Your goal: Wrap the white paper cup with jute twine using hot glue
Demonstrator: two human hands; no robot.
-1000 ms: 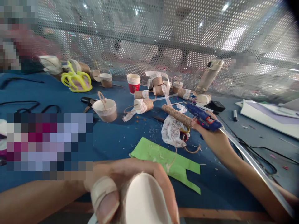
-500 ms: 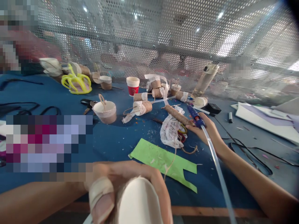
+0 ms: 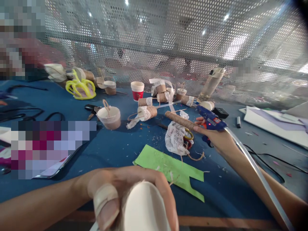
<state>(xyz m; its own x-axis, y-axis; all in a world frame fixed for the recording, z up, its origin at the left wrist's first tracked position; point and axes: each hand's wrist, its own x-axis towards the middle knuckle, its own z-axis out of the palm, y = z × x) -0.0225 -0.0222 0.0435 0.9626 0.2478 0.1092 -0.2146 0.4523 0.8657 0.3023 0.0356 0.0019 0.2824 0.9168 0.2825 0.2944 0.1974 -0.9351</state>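
Close to the camera, my left hand (image 3: 131, 175) is wrapped around a white paper cup (image 3: 145, 208) lying with its opening or base toward me; fuzzy twine shows along its side. A band covers the left thumb. Farther off at the right, my right hand (image 3: 213, 138) grips a blue glue gun (image 3: 210, 118) with a lit red light. From its back runs a long clear glue stick (image 3: 256, 173). The fingertips of that hand meet the end of a twine roll (image 3: 180, 120). Below it lie white lace (image 3: 173, 138) and scissors with yellow and red handles (image 3: 189, 134).
Green felt (image 3: 168, 165) lies ahead of the cup. Several twine-wrapped cups, a small bucket (image 3: 110, 118), a red cup stack (image 3: 137, 91) and a yellow crown-shaped piece (image 3: 80, 88) stand farther back. Right are a bottle (image 3: 213, 83), black cords and white sheets (image 3: 271, 126). Perforated metal panel (image 3: 149, 41) behind.
My right hand has tipped the glue gun, its back end swinging right with the glue stick. The twine roll has shifted slightly left. My left hand keeps its hold on the cup.
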